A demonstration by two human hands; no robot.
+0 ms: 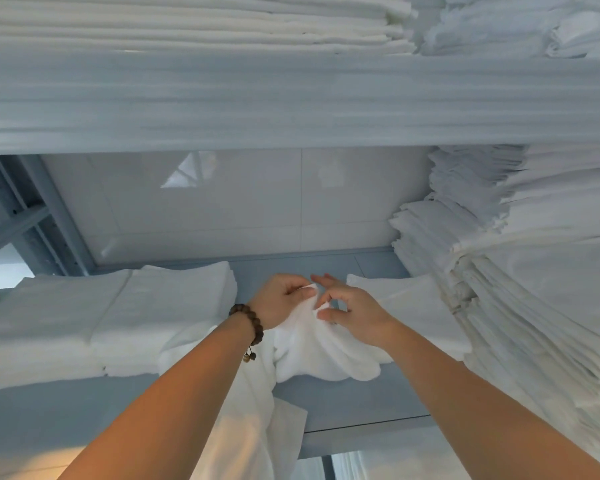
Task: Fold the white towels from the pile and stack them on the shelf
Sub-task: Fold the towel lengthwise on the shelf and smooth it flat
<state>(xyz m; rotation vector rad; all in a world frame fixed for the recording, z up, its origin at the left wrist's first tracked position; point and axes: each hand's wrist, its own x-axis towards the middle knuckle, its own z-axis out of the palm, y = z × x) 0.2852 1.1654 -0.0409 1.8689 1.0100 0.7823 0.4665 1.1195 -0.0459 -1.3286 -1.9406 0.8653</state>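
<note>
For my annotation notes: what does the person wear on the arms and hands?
No sleeves and no gloves are worn. The left hand has at its wrist a bracelet of dark brown round beads, with small beads dangling. The right hand shows no ring or watch.

— Lighting?
— Cool, even light is spread throughout; a warm glow is seen at lower left.
— Sharpness?
— The shelf edge (291,98) across the upper frame is smeared; lines are bowed near the borders.

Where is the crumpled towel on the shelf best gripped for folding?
I'd pinch the crumpled towel along its upper edge from the front, hands apart toward the corners; left hand and right hand pinch close together, so it bunches and hangs off the shelf.
</note>
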